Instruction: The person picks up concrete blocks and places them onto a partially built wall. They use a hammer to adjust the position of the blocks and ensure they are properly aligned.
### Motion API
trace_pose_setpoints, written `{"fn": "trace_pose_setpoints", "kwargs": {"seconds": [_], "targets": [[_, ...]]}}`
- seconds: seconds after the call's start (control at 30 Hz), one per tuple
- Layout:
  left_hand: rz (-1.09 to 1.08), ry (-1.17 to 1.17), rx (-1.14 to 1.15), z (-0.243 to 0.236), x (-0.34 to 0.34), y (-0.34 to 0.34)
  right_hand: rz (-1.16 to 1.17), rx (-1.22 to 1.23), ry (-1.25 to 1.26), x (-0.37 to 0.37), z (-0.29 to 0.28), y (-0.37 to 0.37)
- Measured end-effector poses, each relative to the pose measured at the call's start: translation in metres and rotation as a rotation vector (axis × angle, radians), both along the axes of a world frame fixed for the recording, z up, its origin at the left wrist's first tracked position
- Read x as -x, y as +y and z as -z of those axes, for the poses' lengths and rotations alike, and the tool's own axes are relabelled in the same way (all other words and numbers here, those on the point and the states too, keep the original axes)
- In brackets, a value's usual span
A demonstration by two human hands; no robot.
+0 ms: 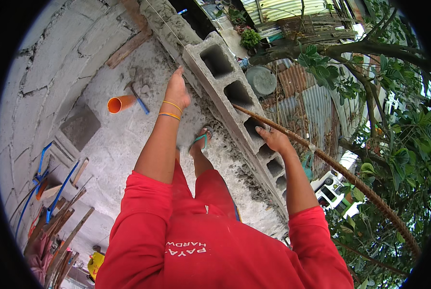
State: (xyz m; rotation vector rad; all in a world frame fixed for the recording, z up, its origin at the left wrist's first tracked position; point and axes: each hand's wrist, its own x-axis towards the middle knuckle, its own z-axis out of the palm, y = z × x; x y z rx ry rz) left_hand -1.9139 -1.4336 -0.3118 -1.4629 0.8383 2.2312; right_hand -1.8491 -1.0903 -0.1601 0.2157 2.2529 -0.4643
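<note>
A row of grey hollow concrete blocks (pixel 210 85) runs along the top of the low wall, from the upper middle toward the lower right. My left hand (pixel 178 89) is open beside the left face of the far block, fingers stretched out and pointing away. Whether it touches the block I cannot tell. At the right side of the row my right hand (pixel 274 139) grips a block, its thumb at the rim of a hollow and its other fingers mostly hidden. A rusty steel bar (pixel 340 168) slants out of one hollow and passes close by that hand.
On the concrete floor at left lie an orange pipe (pixel 121 103) and a blue-handled hammer (pixel 139 100). Blue hacksaw frames (pixel 61 192) and wooden sticks (pixel 64 241) lean near the left wall (pixel 56 53). Beyond the blocks are corrugated sheets (pixel 316 108) and leafy branches (pixel 369 82).
</note>
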Motion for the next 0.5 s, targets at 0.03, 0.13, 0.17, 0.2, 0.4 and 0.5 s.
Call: {"fn": "trace_pose_setpoints", "kwargs": {"seconds": [0.03,0.13,0.17,0.2,0.4,0.5], "targets": [[0.040,0.013,-0.012,-0.002,-0.016,0.004,-0.011,-0.006,0.007,0.000,0.001,0.001],[0.171,0.016,-0.031,-0.003,-0.074,0.017,-0.051,0.080,0.038,-0.002,0.012,0.006],[0.222,-0.004,-0.027,-0.002,-0.093,0.020,-0.043,0.082,0.030,-0.003,0.016,0.008],[0.279,-0.042,-0.020,-0.001,-0.111,0.019,-0.088,0.003,0.048,-0.004,0.019,0.011],[0.348,-0.151,0.101,0.003,-0.205,-0.024,0.053,0.258,0.043,-0.010,0.023,0.019],[0.313,-0.133,0.161,-0.012,-0.238,-0.052,0.037,0.262,0.096,-0.013,0.020,0.021]]}}
